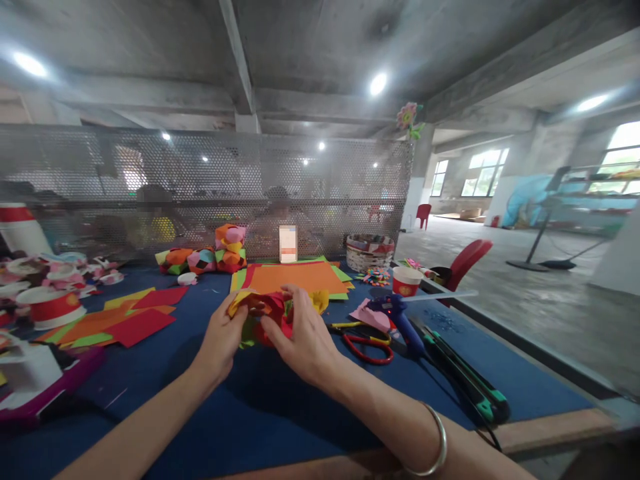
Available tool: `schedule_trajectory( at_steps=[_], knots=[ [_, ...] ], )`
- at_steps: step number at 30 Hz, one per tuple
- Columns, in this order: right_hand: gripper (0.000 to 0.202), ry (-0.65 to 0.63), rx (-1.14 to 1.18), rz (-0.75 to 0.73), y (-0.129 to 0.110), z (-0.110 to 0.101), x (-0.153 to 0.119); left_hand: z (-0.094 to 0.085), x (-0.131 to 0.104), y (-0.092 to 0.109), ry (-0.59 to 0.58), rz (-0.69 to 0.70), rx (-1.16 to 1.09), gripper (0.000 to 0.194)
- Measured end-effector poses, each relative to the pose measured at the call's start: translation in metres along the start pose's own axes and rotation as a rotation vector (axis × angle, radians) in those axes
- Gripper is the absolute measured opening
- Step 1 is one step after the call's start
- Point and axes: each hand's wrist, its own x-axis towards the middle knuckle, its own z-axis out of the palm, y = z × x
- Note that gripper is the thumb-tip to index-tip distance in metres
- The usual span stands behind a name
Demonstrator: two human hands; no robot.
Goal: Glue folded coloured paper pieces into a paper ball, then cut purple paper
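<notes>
We see, largest first, a blue-topped desk (280, 420) with a perforated screen (320, 167) along its far edge. Before the screen, midway along that edge, we find a stack of coloured sheets (295, 277), orange uppermost; looser sheets (143, 320) lie toward the left edge. A woven basket (369, 257) stands at the far right corner.

Over the middle of the desk, nearer to us than the stack, both hands hold a multicoloured piece (276, 303) of red, yellow and green. The left hand (223, 337) pinches its yellow border between thumb and fingers; the right hand (307, 340) sets its thumb against the red part, fingers bent over the far side.

Toward the near right corner we note a black-and-green tool (465, 373); farther back lie a blue glue gun (410, 330) and, just left of it, red-and-yellow scissors (373, 361). Smaller still are a phone (288, 244), upright behind the stack, a red-and-white cup (406, 281) near the right edge, and small coloured bits (376, 276) before the basket.
</notes>
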Motion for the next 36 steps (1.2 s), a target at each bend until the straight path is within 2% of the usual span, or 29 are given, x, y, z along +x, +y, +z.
schedule_trajectory(
  at_steps=[3,5,10,14,17,20,25,30,36],
  knots=[
    [0.06,-0.024,0.016,0.046,-0.001,-0.002,0.001,0.0,0.002,0.004,0.023,-0.26,-0.155,0.024],
    [0.06,-0.073,0.075,0.109,-0.002,-0.002,0.002,0.0,0.001,0.004,-0.016,-0.313,-0.183,0.026],
    [0.037,-0.228,0.242,0.412,0.003,0.0,0.008,0.0,-0.002,-0.004,-0.127,-0.165,-0.087,0.042],
    [0.016,-0.332,0.338,0.507,0.01,0.002,0.013,0.0,-0.002,-0.009,-0.168,-0.061,0.054,0.048],
    [0.013,-0.331,0.38,0.568,0.011,0.003,0.014,-0.002,0.0,-0.01,-0.215,-0.033,0.118,0.047],
    [0.017,-0.313,0.37,0.549,0.012,0.003,0.014,-0.005,0.003,-0.01,-0.249,0.017,0.242,0.045],
    [0.016,-0.264,0.26,0.473,0.015,0.003,0.014,-0.013,0.009,-0.012,-0.207,0.17,0.487,0.039],
    [0.021,-0.248,0.16,0.397,0.013,0.001,0.013,-0.016,0.008,-0.015,-0.272,0.017,0.441,0.045],
    [0.024,-0.233,0.038,0.321,0.01,0.0,0.013,-0.018,0.015,-0.024,-0.209,0.135,0.495,0.041]
  ],
)
